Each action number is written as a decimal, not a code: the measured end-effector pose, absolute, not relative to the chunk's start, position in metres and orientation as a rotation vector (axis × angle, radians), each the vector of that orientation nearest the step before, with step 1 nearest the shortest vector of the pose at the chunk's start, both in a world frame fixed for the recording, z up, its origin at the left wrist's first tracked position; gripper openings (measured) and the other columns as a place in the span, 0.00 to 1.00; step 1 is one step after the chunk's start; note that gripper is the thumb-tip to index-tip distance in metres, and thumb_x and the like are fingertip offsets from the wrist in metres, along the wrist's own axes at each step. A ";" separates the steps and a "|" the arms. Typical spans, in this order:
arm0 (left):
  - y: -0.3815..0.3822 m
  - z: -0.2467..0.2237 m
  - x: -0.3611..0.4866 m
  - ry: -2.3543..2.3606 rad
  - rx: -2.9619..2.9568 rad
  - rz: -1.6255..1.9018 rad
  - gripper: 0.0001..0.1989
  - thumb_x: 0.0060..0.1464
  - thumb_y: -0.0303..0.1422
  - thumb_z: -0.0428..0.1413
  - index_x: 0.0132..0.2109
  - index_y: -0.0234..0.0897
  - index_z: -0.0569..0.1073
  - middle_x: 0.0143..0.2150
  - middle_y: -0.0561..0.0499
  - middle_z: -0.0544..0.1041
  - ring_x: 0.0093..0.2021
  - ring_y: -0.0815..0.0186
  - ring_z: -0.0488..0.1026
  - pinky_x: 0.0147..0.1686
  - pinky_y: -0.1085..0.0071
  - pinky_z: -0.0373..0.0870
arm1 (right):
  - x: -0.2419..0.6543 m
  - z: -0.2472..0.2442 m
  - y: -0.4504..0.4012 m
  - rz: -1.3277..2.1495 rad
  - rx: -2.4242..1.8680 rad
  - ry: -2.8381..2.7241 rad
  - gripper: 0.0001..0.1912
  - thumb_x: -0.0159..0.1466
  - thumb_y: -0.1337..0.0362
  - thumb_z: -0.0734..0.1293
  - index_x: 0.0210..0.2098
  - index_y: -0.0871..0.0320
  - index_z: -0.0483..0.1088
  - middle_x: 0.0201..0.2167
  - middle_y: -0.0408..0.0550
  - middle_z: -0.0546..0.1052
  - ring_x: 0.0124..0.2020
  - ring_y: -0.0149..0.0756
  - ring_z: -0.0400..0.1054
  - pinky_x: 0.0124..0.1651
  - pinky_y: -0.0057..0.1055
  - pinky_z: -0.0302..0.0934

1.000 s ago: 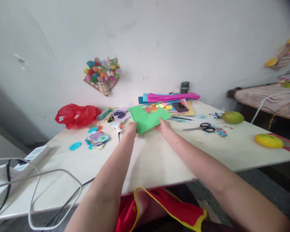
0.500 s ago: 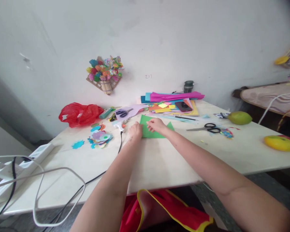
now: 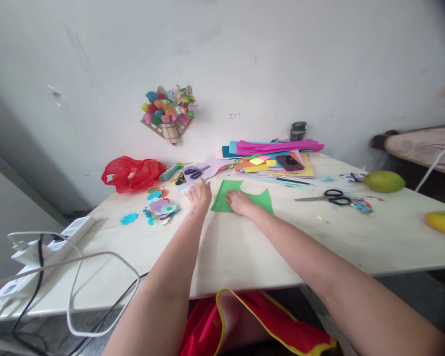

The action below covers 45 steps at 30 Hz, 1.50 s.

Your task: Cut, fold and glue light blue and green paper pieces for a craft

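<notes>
A sheet of green craft paper point(image 3: 225, 197), with a curved notch cut in its far edge, lies on the table. My right hand point(image 3: 240, 202) rests on it, fingers lying over the paper. Left of the sheet, my left hand point(image 3: 200, 194) is closed over the white hot glue gun point(image 3: 185, 190), most of which is hidden under the hand. Purple-handled scissors point(image 3: 196, 172) and a yellow-black cutter point(image 3: 178, 179) lie just beyond that hand. Stacked paper flower cutouts point(image 3: 161, 207) sit to its left.
Black-handled scissors point(image 3: 333, 197), a green mango point(image 3: 384, 181) and a yellow one point(image 3: 443, 222) lie at right. Coloured paper point(image 3: 278, 147) and a phone point(image 3: 289, 162) are at the back. A red plastic bag point(image 3: 133, 174) and a power strip point(image 3: 52, 257) with loose cables stand at left.
My left hand has left the green paper's edge and moved left onto the glue gun. My right hand has come down flat on the paper, and the view has shifted slightly left.
</notes>
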<state>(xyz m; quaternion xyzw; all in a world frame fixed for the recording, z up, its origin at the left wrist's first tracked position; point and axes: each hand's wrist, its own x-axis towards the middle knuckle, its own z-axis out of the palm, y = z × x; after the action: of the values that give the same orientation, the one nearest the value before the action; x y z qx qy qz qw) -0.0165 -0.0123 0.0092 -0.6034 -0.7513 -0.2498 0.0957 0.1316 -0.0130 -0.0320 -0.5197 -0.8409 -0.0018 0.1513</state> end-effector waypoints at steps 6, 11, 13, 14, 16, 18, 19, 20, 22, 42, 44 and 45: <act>-0.007 0.006 -0.056 -2.554 -1.514 -0.825 0.24 0.46 0.40 0.54 0.48 0.29 0.67 0.47 0.29 0.70 0.47 0.45 0.67 0.43 0.55 0.62 | 0.129 -0.032 -0.009 -0.045 -1.595 -2.327 0.23 0.65 0.60 0.51 0.55 0.63 0.61 0.60 0.55 0.57 0.61 0.47 0.47 0.60 0.46 0.36; 0.000 0.005 -0.062 -2.728 -1.512 -0.970 0.23 0.40 0.39 0.59 0.43 0.31 0.71 0.45 0.32 0.72 0.48 0.46 0.68 0.44 0.55 0.62 | 0.130 -0.028 -0.016 -0.216 -1.536 -2.257 0.21 0.64 0.60 0.52 0.51 0.62 0.65 0.57 0.55 0.62 0.60 0.44 0.48 0.61 0.46 0.26; 0.001 0.008 -0.064 -2.776 -1.520 -1.024 0.22 0.38 0.39 0.59 0.41 0.32 0.72 0.46 0.33 0.72 0.48 0.46 0.67 0.45 0.56 0.63 | 0.132 -0.026 -0.019 -0.218 -1.532 -2.234 0.20 0.64 0.60 0.53 0.49 0.61 0.67 0.55 0.55 0.65 0.59 0.43 0.50 0.61 0.46 0.27; 0.000 0.010 -0.066 -2.799 -1.519 -1.046 0.21 0.38 0.39 0.59 0.41 0.32 0.72 0.47 0.33 0.72 0.48 0.46 0.67 0.45 0.56 0.63 | 0.133 -0.025 -0.019 -0.211 -1.527 -2.225 0.19 0.64 0.61 0.53 0.48 0.61 0.67 0.53 0.55 0.67 0.58 0.43 0.51 0.60 0.46 0.28; -0.003 0.014 -0.067 -2.823 -1.508 -1.081 0.21 0.40 0.40 0.58 0.40 0.30 0.72 0.46 0.31 0.72 0.48 0.45 0.68 0.44 0.57 0.64 | 0.135 -0.024 -0.020 -0.203 -1.511 -2.210 0.18 0.63 0.62 0.54 0.45 0.61 0.69 0.48 0.55 0.71 0.57 0.43 0.53 0.60 0.46 0.29; -0.007 0.016 -0.065 -2.802 -1.503 -1.139 0.20 0.43 0.41 0.56 0.40 0.30 0.71 0.45 0.31 0.72 0.47 0.45 0.69 0.43 0.57 0.65 | 0.136 -0.021 -0.022 -0.199 -1.495 -2.186 0.16 0.63 0.63 0.55 0.42 0.61 0.71 0.44 0.55 0.73 0.54 0.43 0.57 0.59 0.45 0.33; -0.010 0.017 -0.061 -2.779 -1.505 -1.187 0.19 0.44 0.41 0.55 0.41 0.30 0.71 0.45 0.31 0.72 0.46 0.46 0.69 0.43 0.57 0.65 | 0.136 -0.020 -0.023 -0.189 -1.487 -2.175 0.16 0.63 0.63 0.55 0.40 0.61 0.71 0.43 0.55 0.74 0.52 0.42 0.59 0.58 0.44 0.36; -0.013 0.018 -0.057 -2.755 -1.511 -1.218 0.18 0.45 0.39 0.53 0.41 0.30 0.70 0.44 0.32 0.73 0.46 0.48 0.70 0.42 0.58 0.65 | 0.136 -0.018 -0.024 -0.167 -1.479 -2.168 0.16 0.63 0.63 0.54 0.39 0.60 0.72 0.41 0.55 0.74 0.49 0.42 0.61 0.57 0.42 0.40; -0.017 0.019 -0.044 -2.698 -1.530 -1.254 0.18 0.46 0.36 0.53 0.44 0.32 0.67 0.45 0.34 0.73 0.47 0.52 0.69 0.43 0.60 0.64 | 0.132 -0.013 -0.027 -0.067 -1.469 -2.136 0.17 0.63 0.64 0.54 0.37 0.59 0.73 0.37 0.54 0.75 0.45 0.41 0.64 0.52 0.38 0.49; -0.026 0.039 0.019 -1.651 -2.482 -1.768 0.16 0.46 0.27 0.51 0.45 0.32 0.68 0.38 0.46 0.75 0.37 0.66 0.72 0.37 0.71 0.68 | 0.122 0.046 -0.008 1.219 -0.731 -0.992 0.03 0.48 0.71 0.62 0.24 0.60 0.64 0.18 0.39 0.69 0.22 0.27 0.64 0.28 0.25 0.60; -0.021 0.043 0.000 -1.908 -2.387 -1.759 0.17 0.48 0.30 0.48 0.47 0.32 0.68 0.36 0.46 0.75 0.33 0.66 0.73 0.34 0.71 0.69 | 0.130 0.048 -0.002 1.272 -0.744 -0.886 0.02 0.50 0.72 0.61 0.23 0.60 0.62 0.16 0.38 0.67 0.18 0.26 0.61 0.23 0.24 0.58; -0.019 0.043 -0.007 -2.048 -2.265 -1.658 0.17 0.49 0.31 0.48 0.46 0.32 0.68 0.35 0.46 0.76 0.34 0.66 0.73 0.34 0.70 0.68 | 0.134 0.048 0.000 1.310 -0.757 -0.824 0.03 0.51 0.71 0.59 0.22 0.59 0.61 0.14 0.38 0.65 0.15 0.25 0.58 0.20 0.24 0.56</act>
<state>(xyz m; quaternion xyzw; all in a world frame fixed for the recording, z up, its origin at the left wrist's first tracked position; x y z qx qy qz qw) -0.0073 -0.0192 0.0427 -0.6429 -0.5812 -0.4705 -0.1659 0.1342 0.0003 0.0479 -0.3333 -0.3631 0.5768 0.6515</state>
